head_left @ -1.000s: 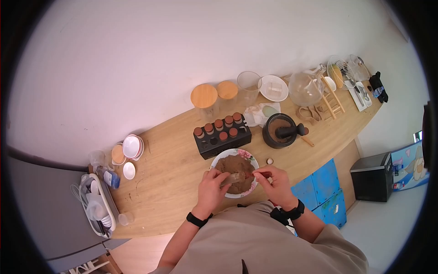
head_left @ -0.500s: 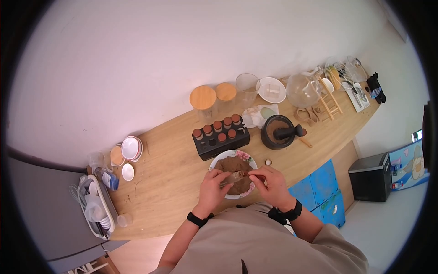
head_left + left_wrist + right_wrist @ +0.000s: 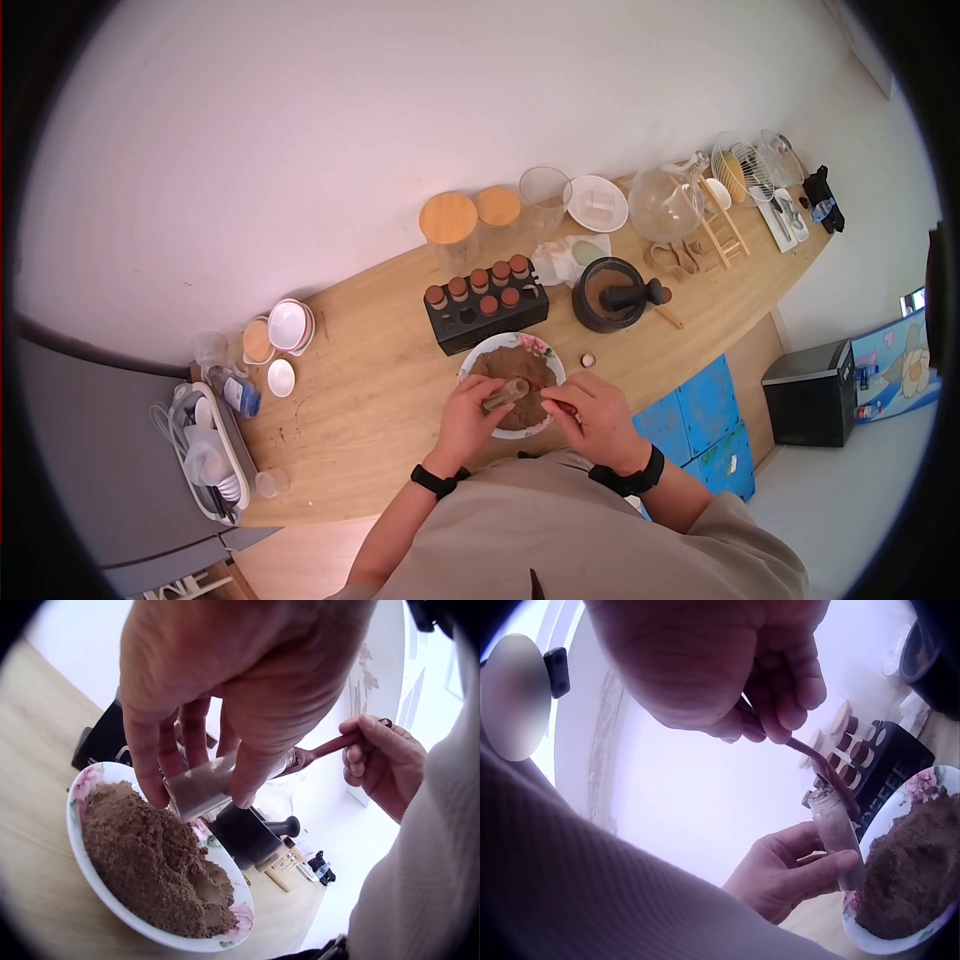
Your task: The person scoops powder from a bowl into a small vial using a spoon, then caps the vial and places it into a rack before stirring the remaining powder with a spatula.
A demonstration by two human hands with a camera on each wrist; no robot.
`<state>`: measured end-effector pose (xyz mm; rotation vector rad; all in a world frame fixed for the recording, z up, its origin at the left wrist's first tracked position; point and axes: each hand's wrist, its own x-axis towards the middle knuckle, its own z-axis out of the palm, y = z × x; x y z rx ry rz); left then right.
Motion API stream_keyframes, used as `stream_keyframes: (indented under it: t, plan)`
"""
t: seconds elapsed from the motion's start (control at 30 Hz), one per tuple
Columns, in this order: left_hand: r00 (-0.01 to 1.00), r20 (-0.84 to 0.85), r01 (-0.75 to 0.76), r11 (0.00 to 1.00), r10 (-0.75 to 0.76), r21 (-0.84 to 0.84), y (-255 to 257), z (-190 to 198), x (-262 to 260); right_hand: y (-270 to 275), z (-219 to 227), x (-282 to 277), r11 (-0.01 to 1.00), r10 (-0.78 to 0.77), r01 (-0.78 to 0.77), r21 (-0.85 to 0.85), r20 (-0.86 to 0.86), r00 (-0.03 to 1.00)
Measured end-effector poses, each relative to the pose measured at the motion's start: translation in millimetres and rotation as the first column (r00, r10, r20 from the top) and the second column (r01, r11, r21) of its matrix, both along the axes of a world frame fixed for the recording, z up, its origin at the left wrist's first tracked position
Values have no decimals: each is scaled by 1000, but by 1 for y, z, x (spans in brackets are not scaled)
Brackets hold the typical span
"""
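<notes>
My left hand (image 3: pixel 463 422) grips a small clear glass vial (image 3: pixel 835 834) between thumb and fingers, tilted over the near side of the bowl. Brown powder shows inside the glass and at its mouth. My right hand (image 3: pixel 600 424) pinches the handle of a small reddish-brown wooden spoon (image 3: pixel 334 745). In the right wrist view the spoon's bowl is right at the vial's mouth. Below both hands stands a white bowl (image 3: pixel 534 344) with a pink flower rim, heaped with brown powder (image 3: pixel 146 859).
Behind the bowl is a black rack (image 3: pixel 490 328) of vials with reddish-brown tops. A dark mortar (image 3: pixel 607 318) with pestle stands to its right, and a small round stopper (image 3: pixel 588 360) lies nearby. Wooden-lidded jars (image 3: pixel 448 218) and a glass flask (image 3: pixel 665 207) line the wall.
My right hand has shifted slightly left and toward my body, with the spoon close by the vial's mouth throughout. The left hand keeps its hold on the vial with little movement.
</notes>
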<state>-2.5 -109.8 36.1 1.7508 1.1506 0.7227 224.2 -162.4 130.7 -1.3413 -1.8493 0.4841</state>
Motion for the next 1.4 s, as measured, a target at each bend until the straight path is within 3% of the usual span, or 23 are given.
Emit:
stream_keyframes:
  t: [0.27, 0.43, 0.77, 0.87, 0.97, 1.03, 1.23, 1.4]
  plan:
    - [1000, -9, 12, 1000, -11, 17, -2, 5, 0, -3, -15, 10, 983, -136, 122, -136, -94, 986]
    - [1000, 20, 10, 998, -11, 58, -3, 9, -1, -10, -43, 17, 939, -243, 162, -302, -251, 937]
    - [1000, -22, 4, 996, -2, 93, -3, 5, -6, -11, -79, 27, 883, -327, 179, -433, -296, 897]
    - [1000, -16, -5, 996, 6, 93, -3, 5, -6, -10, -88, 31, 872, -330, 199, -447, -238, 913]
    - [1000, 13, -9, 997, 8, 81, -3, 6, -5, -9, -126, 34, 833, -404, 219, -509, -287, 869]
    - [1000, 24, -12, 997, 10, 80, -3, 9, -5, -9, -137, 39, 735, -520, 125, -667, -434, 736]
    - [996, 64, -63, 998, 63, 4, -4, 5, -5, -16, -151, 42, 727, -544, 67, -684, -513, 663]
    - [996, 70, -63, 997, 59, 44, -3, 7, -4, -19, -157, 52, 697, -583, 23, -717, -547, 601]
